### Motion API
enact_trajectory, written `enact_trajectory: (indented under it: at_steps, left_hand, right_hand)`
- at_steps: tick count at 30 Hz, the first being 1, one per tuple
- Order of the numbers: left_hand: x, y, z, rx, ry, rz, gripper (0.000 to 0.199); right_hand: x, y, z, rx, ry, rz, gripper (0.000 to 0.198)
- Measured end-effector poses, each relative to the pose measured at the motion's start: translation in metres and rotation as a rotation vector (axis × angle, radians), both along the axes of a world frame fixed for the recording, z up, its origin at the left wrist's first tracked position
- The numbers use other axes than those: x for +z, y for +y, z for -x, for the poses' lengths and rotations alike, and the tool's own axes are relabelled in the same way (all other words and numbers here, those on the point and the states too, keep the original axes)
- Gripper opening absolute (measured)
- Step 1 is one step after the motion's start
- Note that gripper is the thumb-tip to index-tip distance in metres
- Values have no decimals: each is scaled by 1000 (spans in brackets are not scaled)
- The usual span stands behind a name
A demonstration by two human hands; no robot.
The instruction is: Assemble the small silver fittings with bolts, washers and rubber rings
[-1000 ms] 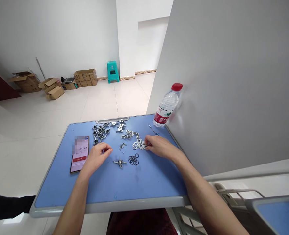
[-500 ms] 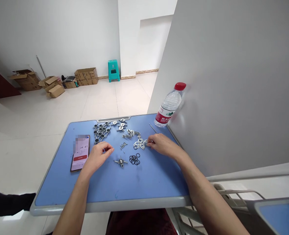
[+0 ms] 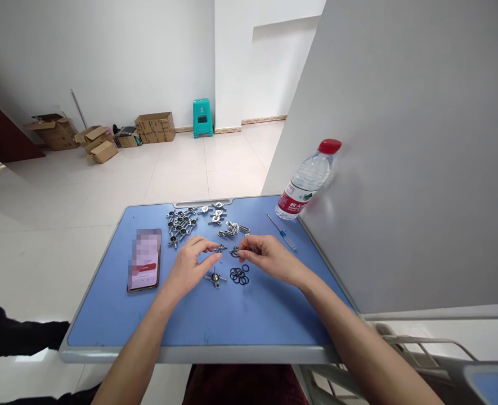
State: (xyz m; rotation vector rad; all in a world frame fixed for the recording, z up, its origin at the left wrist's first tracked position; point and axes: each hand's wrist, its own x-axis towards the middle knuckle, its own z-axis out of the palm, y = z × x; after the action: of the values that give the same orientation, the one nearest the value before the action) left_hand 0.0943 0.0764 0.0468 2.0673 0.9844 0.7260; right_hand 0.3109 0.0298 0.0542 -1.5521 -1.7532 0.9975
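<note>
My left hand (image 3: 192, 265) is open over the table, thumb and forefinger apart, beside a small cluster of steel balls (image 3: 220, 248). My right hand (image 3: 269, 257) pinches a small flat metal plate (image 3: 234, 252) at its fingertips; its fingers partly cover the other plates behind. Just below, between the hands, a metal fitting with arms (image 3: 215, 278) lies on the table with a ball-like piece at its centre. Right of it is a group of black rubber rings (image 3: 239, 275).
Several metal fittings with dark round centres (image 3: 182, 220) lie at the back left, near a phone (image 3: 145, 267). More metal pieces (image 3: 232, 228) are at the back middle. A screwdriver (image 3: 288, 239) and a water bottle (image 3: 305, 183) stand or lie along the right, by a grey panel (image 3: 421, 140).
My right hand has moved left from the plate pile with a metal plate in its fingertips. My left hand has moved right and its fingers have spread. The view has shifted slightly.
</note>
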Motion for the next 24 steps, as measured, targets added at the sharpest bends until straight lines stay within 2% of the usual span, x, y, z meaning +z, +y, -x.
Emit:
enact_trajectory:
  at_steps: [5,9,11,15,22,24]
  left_hand:
    - [0,-1,-5,-64,33,-8,19]
    - [2,-1,-1,-8,-19,21,25]
    - [3,0,3,60,-59,59,25]
    - [3,4,7,144,-88,167,25]
    - [-3,8,9,142,-168,318,30]
    - [-3,7,10,147,-181,339,31]
  right_hand:
    - [-4,-1,23,53,18,-45,14]
    - [-4,3,18,-5,39,-44,20]
    - [-3,6,6,-47,-56,-24,22]
    - [-3,11,-20,-152,-432,121,20]
    - [-7,17,-31,-228,-574,164,21]
    - [-8,15,-27,-247,-606,115,19]
